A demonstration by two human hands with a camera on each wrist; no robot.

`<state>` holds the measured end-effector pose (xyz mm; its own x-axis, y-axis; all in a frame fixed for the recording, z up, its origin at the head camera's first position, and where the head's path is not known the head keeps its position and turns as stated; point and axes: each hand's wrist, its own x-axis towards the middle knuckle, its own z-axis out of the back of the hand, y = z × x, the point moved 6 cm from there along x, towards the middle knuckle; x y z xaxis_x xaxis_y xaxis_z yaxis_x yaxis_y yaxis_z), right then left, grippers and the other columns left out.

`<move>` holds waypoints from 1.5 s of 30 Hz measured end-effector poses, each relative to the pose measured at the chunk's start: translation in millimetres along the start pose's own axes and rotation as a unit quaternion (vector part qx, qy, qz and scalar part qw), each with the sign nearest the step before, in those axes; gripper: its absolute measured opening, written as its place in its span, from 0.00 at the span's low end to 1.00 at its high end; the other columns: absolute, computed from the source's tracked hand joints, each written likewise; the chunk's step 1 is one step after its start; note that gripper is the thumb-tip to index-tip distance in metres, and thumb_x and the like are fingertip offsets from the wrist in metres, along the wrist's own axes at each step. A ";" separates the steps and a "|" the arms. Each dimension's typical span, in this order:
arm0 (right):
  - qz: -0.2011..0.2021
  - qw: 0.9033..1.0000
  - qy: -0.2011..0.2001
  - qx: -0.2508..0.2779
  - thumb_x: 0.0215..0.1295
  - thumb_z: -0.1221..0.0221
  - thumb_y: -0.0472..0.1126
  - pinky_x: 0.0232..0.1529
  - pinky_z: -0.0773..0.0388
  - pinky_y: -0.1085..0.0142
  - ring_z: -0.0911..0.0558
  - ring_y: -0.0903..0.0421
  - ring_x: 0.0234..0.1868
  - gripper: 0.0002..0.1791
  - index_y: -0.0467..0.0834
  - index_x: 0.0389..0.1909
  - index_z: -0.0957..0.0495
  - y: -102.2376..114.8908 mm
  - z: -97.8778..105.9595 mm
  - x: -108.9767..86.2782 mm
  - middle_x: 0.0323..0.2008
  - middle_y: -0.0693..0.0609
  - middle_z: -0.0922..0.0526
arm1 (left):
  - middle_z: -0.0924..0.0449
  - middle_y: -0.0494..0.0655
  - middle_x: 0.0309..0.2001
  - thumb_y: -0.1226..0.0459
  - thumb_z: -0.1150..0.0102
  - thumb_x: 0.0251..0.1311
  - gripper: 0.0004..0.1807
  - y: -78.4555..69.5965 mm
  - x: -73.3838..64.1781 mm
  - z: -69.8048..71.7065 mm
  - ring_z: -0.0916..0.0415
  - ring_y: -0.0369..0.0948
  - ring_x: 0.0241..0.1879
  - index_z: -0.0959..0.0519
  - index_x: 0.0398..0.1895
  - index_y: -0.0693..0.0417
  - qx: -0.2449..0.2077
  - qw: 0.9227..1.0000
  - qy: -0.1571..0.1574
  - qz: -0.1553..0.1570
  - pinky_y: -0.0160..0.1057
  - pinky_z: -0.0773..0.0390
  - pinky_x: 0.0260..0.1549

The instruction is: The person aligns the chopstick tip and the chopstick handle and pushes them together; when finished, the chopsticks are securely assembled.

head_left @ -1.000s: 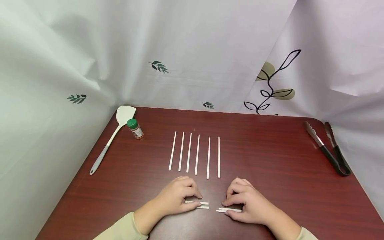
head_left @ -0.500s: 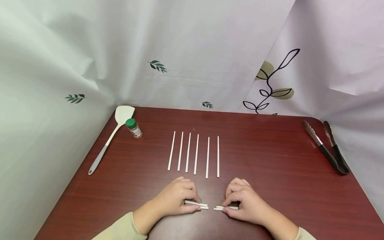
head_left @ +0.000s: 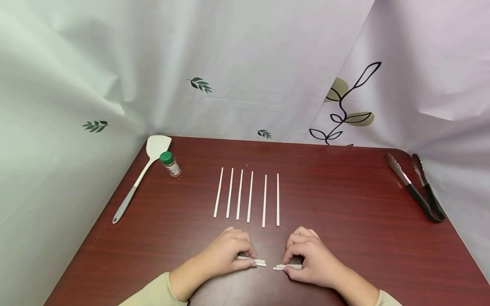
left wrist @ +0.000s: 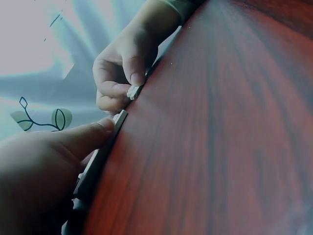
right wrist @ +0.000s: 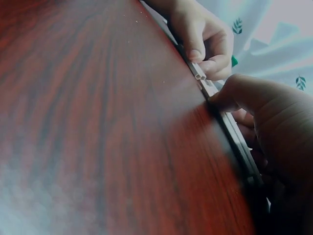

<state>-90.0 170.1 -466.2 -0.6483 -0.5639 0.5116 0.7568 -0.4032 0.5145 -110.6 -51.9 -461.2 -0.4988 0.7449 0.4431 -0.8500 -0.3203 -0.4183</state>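
In the head view, my left hand pinches a pair of thin white chopsticks between thumb and fingers, low over the near part of the table. Opposite it, my right hand pinches a second pair of white chopsticks. Both pairs lie sideways, their ends facing each other across a small gap. The left wrist view shows the left thumb on its chopsticks close to the table surface. From the right wrist, the right hand's chopsticks run along under the thumb. Palms hide the outer ends.
Beyond the hands, several white chopsticks lie side by side in a row on the dark red table. A white spatula and a green-capped spice jar are at left. Metal tongs rest at right, near the curtain.
The fingers of both hands have closed in on their chopsticks, and each pair's sticks have come closer together. The row of chopsticks stays put.
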 end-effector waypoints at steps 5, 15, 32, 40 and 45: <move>0.007 1.000 0.004 -0.006 0.35 0.18 0.41 0.50 0.38 0.66 0.28 0.69 0.43 0.22 0.65 0.28 0.17 1.2 0.5 0.0 0.34 0.74 0.24 | 0.25 0.26 0.30 0.53 0.19 0.55 0.09 -1.2 -0.3 -1.9 0.33 0.21 0.31 0.13 0.30 0.39 0.005 1.000 0.009 0.020 0.29 0.37 0.36; 0.042 0.999 -0.005 0.011 0.37 0.19 0.40 0.51 0.39 0.65 0.28 0.69 0.44 0.21 0.63 0.29 0.17 1.1 0.3 -0.2 0.35 0.73 0.23 | 0.26 0.26 0.31 0.52 0.24 0.61 0.10 -0.6 -0.8 -5.8 0.33 0.23 0.32 0.18 0.31 0.38 0.040 0.999 0.019 0.017 0.29 0.37 0.38; -0.025 0.999 -0.016 0.020 0.66 0.29 0.35 0.50 0.34 0.66 0.23 0.66 0.44 0.14 0.55 0.46 0.16 -2.6 2.2 1.6 0.41 0.68 0.19 | 0.25 0.30 0.36 0.55 0.34 0.71 0.05 0.1 0.6 -4.2 0.29 0.29 0.37 0.20 0.38 0.41 0.031 0.996 0.025 0.082 0.36 0.30 0.41; 0.025 0.997 -0.057 0.034 0.61 0.29 0.28 0.48 0.30 0.71 0.22 0.64 0.43 0.19 0.48 0.51 0.12 2.5 7.4 4.7 0.40 0.62 0.16 | 0.24 0.33 0.38 0.57 0.36 0.72 0.05 -4.7 2.8 -2.9 0.26 0.31 0.38 0.22 0.39 0.44 0.038 0.997 0.007 0.064 0.39 0.25 0.43; 0.064 0.991 -0.092 0.071 0.63 0.29 0.29 0.43 0.26 0.74 0.21 0.63 0.38 0.13 0.43 0.48 0.12 11.3 9.4 7.2 0.37 0.58 0.14 | 0.25 0.35 0.41 0.58 0.38 0.74 0.04 -6.4 3.4 -5.3 0.26 0.31 0.40 0.22 0.41 0.46 0.014 0.998 0.008 0.066 0.35 0.24 0.43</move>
<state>-86.9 168.3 -450.3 -0.5620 -0.4569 0.6895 0.8228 -0.2235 0.5226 -106.0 -44.3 -461.2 -0.6041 0.7045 0.3725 -0.7815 -0.4324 -0.4497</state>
